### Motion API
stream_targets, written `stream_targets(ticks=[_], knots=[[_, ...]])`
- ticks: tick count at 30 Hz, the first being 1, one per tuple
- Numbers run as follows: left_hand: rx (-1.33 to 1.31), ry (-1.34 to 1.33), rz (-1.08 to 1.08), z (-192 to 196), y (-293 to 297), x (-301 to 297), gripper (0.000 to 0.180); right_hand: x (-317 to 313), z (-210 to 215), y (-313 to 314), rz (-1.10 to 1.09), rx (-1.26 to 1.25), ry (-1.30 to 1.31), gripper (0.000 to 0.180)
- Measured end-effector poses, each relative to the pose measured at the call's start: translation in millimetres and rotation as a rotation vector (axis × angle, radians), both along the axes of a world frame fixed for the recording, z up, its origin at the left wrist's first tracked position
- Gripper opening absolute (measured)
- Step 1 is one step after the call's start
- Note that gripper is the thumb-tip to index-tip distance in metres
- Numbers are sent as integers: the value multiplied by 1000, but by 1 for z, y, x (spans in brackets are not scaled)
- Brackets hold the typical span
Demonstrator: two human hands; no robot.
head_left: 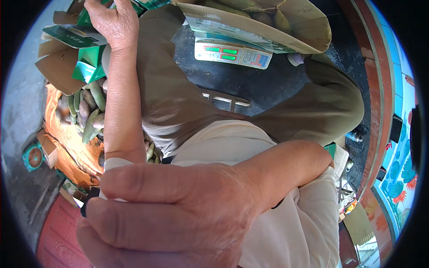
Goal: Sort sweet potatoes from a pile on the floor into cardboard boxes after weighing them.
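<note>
My right hand [174, 210] looms large and close at the lower left, its fingers bent and lying side by side. Their tips are hidden, so whatever they may hold does not show. At the upper left my left hand [114, 22] reaches forward beside green-and-brown cardboard boxes [73, 38]. The top edge cuts off its fingertips, with thumb and fingers showing a gap. A white digital scale [232, 53] with green displays stands on the dark floor ahead. By it is an open carton [250, 29] holding long greenish-brown vegetables [281, 22].
Left of my legs, long green and brownish vegetables [89, 107] are heaped on an orange-brown sheet [67, 147]. A small turquoise round device [33, 157] rests farther left. A red panel [62, 232] is at lower left. On the right runs a reddish ledge [380, 89].
</note>
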State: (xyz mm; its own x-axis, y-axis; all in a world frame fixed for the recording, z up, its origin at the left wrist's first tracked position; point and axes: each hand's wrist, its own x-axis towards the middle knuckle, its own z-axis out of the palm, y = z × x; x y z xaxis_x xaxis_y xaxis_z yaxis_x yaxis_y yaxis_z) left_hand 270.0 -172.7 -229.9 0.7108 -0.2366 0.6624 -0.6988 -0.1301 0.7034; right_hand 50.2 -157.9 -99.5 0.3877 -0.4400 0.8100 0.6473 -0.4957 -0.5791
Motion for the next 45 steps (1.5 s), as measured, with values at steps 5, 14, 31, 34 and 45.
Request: stream_targets(ticks=[5,14,31,34,45], knots=[[77,-118,51,-5,-7,-1,42,7,-3,7,-12,13,-2,36],[60,-109,13,-2,-17,-7,41,21,-7,21,-15,7,-24,37],[28,-115,-25,0,-34,-19,38,0,-6,26,-8,-419,-88,37],[-4,-68,-65,4,-34,-23,39,-9,-8,34,-40,-453,-70,46],[-93,-150,28,20,-19,-40,37,-64,2,-21,391,-441,325,30]])
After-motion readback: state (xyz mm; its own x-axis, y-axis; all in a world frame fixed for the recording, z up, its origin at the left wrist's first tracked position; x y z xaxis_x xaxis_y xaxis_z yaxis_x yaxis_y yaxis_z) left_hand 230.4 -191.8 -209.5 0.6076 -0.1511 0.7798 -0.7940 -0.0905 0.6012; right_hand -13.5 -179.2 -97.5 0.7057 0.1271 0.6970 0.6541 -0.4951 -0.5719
